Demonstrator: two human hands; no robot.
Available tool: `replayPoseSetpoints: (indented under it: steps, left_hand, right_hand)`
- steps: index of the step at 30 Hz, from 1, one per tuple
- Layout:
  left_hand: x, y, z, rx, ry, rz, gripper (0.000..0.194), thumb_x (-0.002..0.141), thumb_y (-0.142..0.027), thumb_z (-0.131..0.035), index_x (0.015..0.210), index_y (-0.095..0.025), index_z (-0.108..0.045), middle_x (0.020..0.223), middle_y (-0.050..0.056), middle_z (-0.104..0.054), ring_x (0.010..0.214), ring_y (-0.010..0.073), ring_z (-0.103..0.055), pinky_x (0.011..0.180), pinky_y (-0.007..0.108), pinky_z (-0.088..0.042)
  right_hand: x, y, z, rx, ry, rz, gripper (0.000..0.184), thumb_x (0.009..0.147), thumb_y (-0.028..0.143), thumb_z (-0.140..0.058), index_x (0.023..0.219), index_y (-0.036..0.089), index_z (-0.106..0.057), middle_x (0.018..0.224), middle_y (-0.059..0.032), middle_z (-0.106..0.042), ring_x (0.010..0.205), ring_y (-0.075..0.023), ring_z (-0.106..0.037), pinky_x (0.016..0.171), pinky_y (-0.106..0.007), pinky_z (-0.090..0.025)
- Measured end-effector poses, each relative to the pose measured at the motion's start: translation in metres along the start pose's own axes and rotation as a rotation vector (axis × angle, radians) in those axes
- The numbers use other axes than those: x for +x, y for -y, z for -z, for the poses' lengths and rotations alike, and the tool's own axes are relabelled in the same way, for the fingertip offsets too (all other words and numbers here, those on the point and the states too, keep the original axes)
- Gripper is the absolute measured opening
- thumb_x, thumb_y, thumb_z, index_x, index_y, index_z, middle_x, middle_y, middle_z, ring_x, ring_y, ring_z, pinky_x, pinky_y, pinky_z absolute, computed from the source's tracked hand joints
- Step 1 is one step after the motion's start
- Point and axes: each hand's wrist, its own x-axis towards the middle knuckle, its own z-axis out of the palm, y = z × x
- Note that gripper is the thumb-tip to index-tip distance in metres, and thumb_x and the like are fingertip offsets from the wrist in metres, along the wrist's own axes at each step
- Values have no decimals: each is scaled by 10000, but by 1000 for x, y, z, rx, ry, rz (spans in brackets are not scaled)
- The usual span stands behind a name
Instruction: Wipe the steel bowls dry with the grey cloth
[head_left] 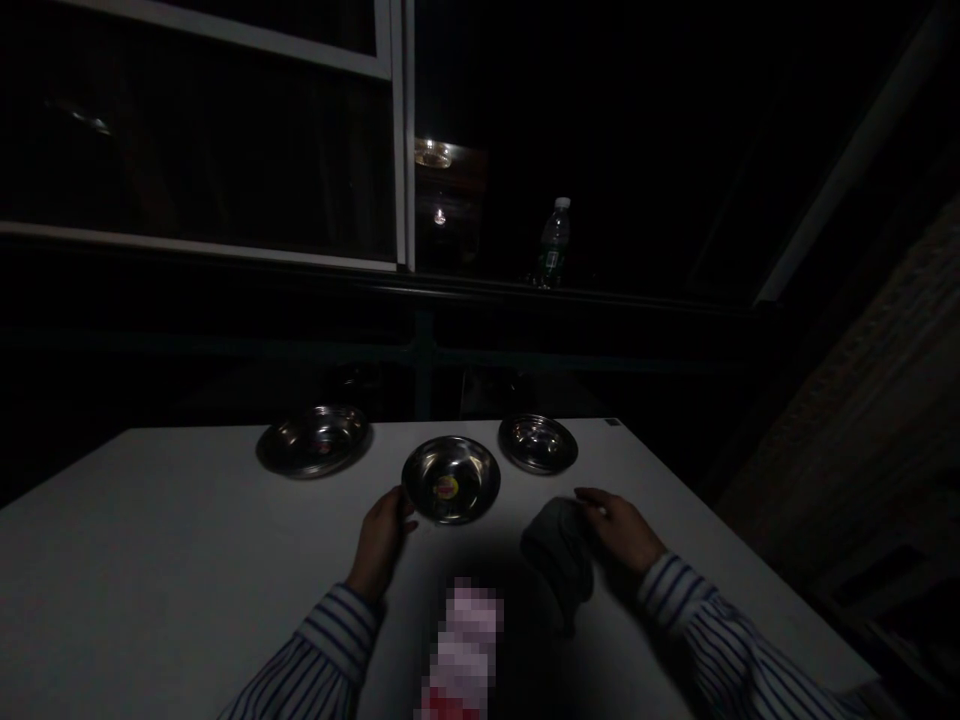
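A round steel bowl point(471, 495) with a yellow and red sticker inside stands in the middle of the white table. My left hand point(381, 535) is at its left rim, with the fingers curled round the edge. From my right hand point(619, 525) hangs a dark grey cloth point(559, 550), pinched between thumb and fingers to the right of the bowl. The lower end of the cloth droops toward the tabletop; in the dim light I cannot tell whether it touches.
Two more steel bowls stand near the far edge of the white table point(187, 560), one at the left point(311, 455) and one at the right point(538, 460). A plastic bottle point(553, 245) stands on the window ledge. A pixelated pink and red patch point(469, 645) covers the near middle.
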Motion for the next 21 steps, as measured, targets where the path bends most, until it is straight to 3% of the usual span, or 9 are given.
replayPoseSetpoints:
  steps: [6, 8, 10, 14, 21]
  left_hand:
    - [14, -4, 4, -19, 28, 28, 352, 766, -440, -492, 914, -150, -625, 1038, 110, -641, 930, 199, -593, 727, 295, -454]
    - [18, -3, 6, -29, 25, 53, 361, 773, -447, -486, 930, -152, -622, 1040, 112, -642, 934, 194, -594, 744, 303, -452]
    - [20, -3, 7, -34, 34, 80, 369, 773, -454, -492, 938, -152, -626, 1034, 118, -647, 943, 199, -593, 756, 314, -450]
    - [16, -5, 6, -33, 94, 122, 416, 748, -488, -522, 945, -144, -649, 996, 131, -663, 965, 231, -587, 767, 342, -445]
    - [13, -10, 7, -99, 141, 106, 486, 703, -502, -579, 1000, -122, -640, 1013, 133, -666, 955, 231, -595, 787, 340, -443]
  right_hand:
    - [35, 49, -53, -105, 214, 119, 194, 774, 219, -547, 913, 167, -671, 1010, -94, -663, 1021, -209, -569, 915, -326, -378]
    - [49, 55, -68, -122, 284, 89, 131, 805, 227, -557, 832, 139, -650, 876, -67, -670, 884, -173, -602, 851, -339, -421]
    - [61, 56, -78, -125, 354, 31, 194, 848, 278, -536, 773, 117, -614, 740, -18, -635, 718, -127, -597, 749, -321, -464]
    - [74, 55, -92, -85, 440, -78, 319, 904, 360, -448, 743, 115, -574, 630, 26, -568, 549, -76, -543, 590, -246, -471]
    - [73, 61, -99, 30, 417, -141, 309, 909, 365, -439, 786, 114, -569, 589, 42, -551, 484, -61, -518, 510, -209, -449]
